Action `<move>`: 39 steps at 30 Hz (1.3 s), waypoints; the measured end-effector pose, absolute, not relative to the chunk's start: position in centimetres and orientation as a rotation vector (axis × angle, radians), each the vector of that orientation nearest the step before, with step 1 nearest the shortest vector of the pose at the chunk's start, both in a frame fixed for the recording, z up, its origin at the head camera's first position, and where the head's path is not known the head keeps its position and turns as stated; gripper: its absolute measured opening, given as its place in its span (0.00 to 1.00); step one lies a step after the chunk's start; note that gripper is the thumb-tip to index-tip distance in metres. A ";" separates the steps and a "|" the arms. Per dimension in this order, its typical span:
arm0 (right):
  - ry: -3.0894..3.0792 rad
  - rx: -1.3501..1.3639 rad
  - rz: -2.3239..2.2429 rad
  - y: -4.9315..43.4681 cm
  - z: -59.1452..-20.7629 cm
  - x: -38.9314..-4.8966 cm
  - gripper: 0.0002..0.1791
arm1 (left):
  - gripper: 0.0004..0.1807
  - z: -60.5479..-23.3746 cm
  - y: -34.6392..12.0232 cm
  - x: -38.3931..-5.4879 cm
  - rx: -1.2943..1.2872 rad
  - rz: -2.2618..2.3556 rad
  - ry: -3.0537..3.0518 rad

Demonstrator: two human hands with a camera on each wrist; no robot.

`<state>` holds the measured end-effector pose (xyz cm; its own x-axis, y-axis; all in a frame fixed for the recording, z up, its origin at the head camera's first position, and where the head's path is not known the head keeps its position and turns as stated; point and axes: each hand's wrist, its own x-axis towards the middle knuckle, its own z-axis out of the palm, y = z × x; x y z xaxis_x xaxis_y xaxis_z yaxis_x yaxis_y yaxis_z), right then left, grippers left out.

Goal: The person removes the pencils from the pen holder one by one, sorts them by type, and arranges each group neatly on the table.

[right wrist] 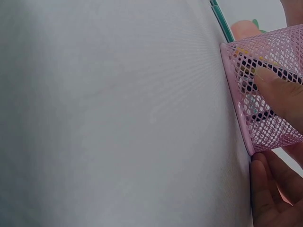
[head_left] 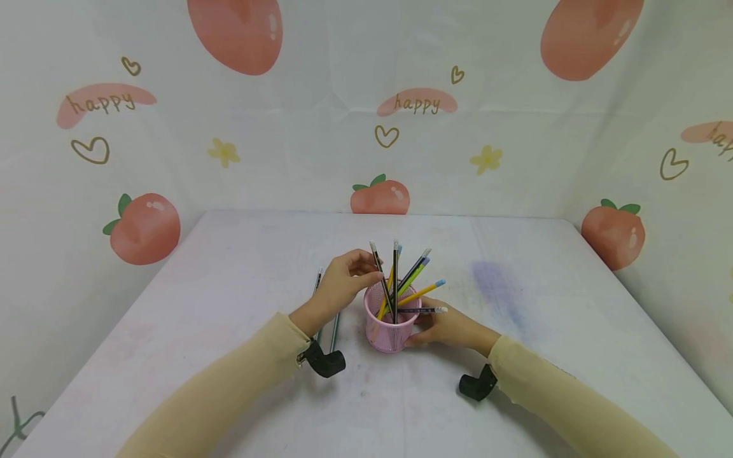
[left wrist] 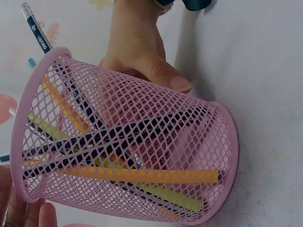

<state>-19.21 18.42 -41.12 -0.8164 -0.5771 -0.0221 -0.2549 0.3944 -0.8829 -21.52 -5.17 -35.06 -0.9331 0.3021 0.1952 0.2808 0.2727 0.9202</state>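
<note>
Steadying pink mesh cup point(head_left: 386, 338) with curled right hand point(head_left: 452, 327), roughly midway between side edges of bench point(head_left: 572, 305); apparently pinching dark pencil point(head_left: 386, 287) above rim with left hand point(head_left: 339, 281). Could tip cup by snagging leaning pencils point(head_left: 424, 291) or slackening right grip.

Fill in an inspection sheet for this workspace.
Surface: pale table, a purple smudge at right.
Job's things: pink mesh cup, upright, with pencils in it; two loose pencils lie left of it.
Clutter: nothing seen.
Hands: left hand pinches a dark pencil above the rim; right hand holds the cup's side.
Cables: nothing seen.
Surroundings: white backdrop printed with fruit, hearts and "happy".
</note>
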 end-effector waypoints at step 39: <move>2.350 -0.717 -1.355 18.5 -41.2 -19.3 0.39 | 0.14 -30.3 -8.3 -22.1 0.517 2.352 2.099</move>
<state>-19.26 18.50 -41.17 -0.8173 -0.5751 -0.0361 -0.2568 0.4196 -0.8706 -22.12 -8.35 -30.30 -0.9462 0.1740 0.2726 0.2511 -0.1358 0.9584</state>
